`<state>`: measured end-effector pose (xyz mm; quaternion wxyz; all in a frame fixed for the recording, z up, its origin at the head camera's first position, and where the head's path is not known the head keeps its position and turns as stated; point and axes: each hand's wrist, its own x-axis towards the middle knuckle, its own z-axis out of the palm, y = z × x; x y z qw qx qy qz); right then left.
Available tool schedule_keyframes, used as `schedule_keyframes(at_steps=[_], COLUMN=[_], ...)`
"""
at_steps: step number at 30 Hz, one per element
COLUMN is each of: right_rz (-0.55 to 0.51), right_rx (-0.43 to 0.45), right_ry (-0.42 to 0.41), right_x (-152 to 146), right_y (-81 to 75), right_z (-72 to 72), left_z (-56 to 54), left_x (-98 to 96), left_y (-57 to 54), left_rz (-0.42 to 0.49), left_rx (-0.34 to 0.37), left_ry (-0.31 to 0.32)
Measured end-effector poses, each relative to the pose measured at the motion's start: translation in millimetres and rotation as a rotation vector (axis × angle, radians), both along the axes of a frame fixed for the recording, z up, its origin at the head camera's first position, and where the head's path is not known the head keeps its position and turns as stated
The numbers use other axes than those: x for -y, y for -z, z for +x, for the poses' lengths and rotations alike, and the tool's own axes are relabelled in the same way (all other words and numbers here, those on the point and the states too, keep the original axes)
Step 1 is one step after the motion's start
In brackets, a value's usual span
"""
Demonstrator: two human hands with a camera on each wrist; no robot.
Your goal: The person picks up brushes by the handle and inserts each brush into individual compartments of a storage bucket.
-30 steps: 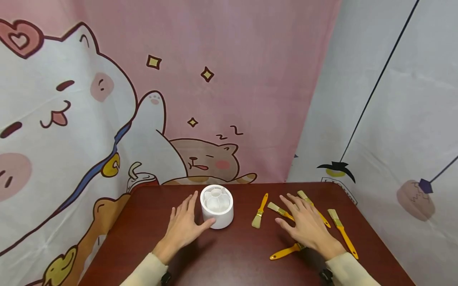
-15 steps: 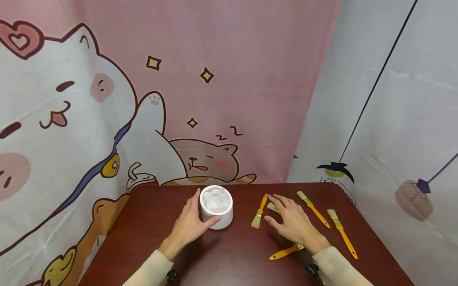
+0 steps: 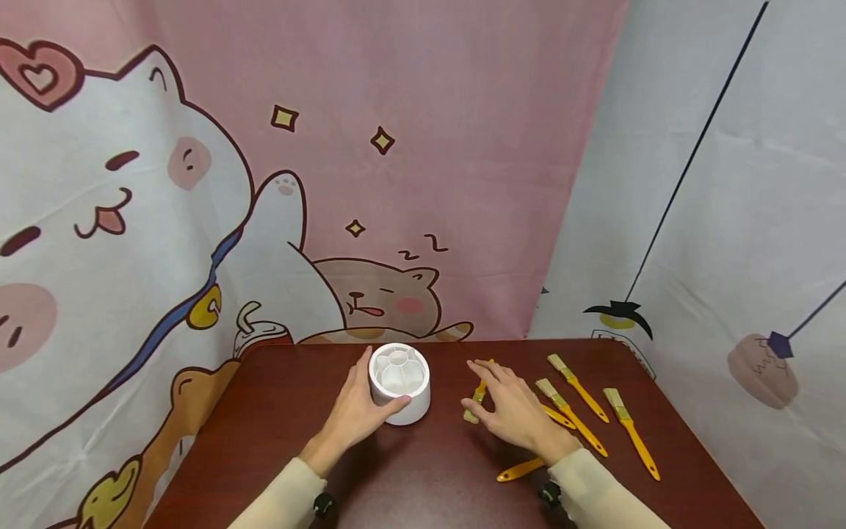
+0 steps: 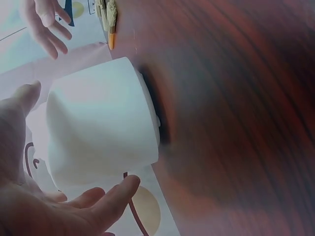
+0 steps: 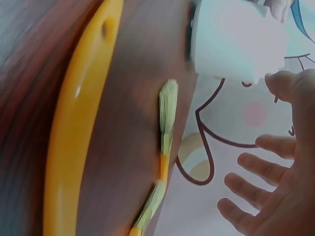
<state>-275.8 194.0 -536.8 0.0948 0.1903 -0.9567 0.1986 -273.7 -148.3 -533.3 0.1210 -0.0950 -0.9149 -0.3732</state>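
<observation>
A white round organizer [image 3: 411,408] with petal-shaped compartments in its top stands on the table. My left hand [image 3: 349,413] curves loosely around its left and near side, thumb in front and fingers spread; whether the skin touches it I cannot tell. To the right, my right hand [image 3: 518,413] hovers over the table with fingers extended and holds nothing. Under its fingertips lies a yellow-handled paintbrush [image 3: 479,394], partly covered. Another paintbrush [image 3: 521,470] lies below the right wrist, its bristles hidden. In the right wrist view its yellow handle [image 5: 78,113] looms large.
Several more yellow paintbrushes lie right of the hand: one crossing another's handle [image 3: 572,421], one farther back [image 3: 580,391], one at the far right [image 3: 633,437]. The dark red table [image 3: 423,485] ends at a cartoon cloth backdrop [image 3: 463,184].
My right hand has moved left, off the middle brushes and over the one nearest the organizer. My left hand has shifted slightly right, closer around the organizer. The brushes have stayed put.
</observation>
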Motion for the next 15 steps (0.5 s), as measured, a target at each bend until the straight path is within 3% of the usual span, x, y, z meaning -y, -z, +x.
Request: schedule_keyframes(at_steps=[15], right_rz=[-0.050], right_rx=[-0.023], right_ry=[-0.085], right_x=[33.9], right_y=[0.7], right_z=[-2.5], left_z=[-2.5], left_x=[-1.8], left_y=[1.6], left_rz=[0.022], left_rx=[0.013], left_ry=[0.018])
